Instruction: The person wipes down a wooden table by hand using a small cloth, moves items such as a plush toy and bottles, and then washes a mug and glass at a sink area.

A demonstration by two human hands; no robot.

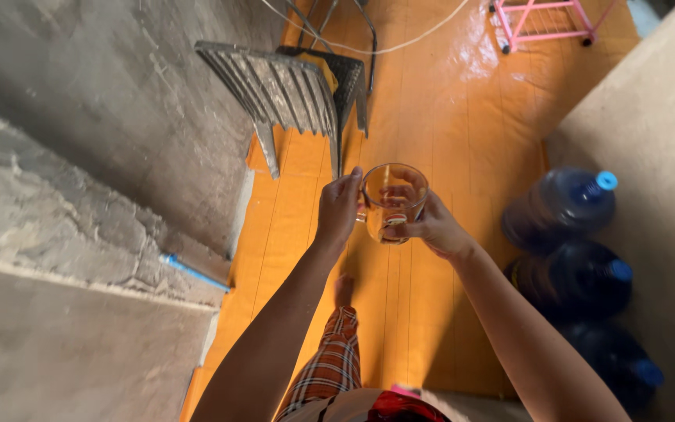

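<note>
An orange floor (pixel 439 141) runs ahead between grey walls. Three blue water jugs (pixel 560 207) lie at the right, the nearest partly lost in shadow. A grey chair (pixel 287 90) is cut off at the top. The glass mug (pixel 392 202) stands upright at chest height, mouth up, held by the left hand (pixel 339 209) and right hand (pixel 435 228); its handle is probably under the left fingers.

Your open lane is the orange floor (pixel 439 109) straight ahead; the grey chair (pixel 291 86) blocks the left, water jugs (pixel 564 207) line the right wall.
</note>
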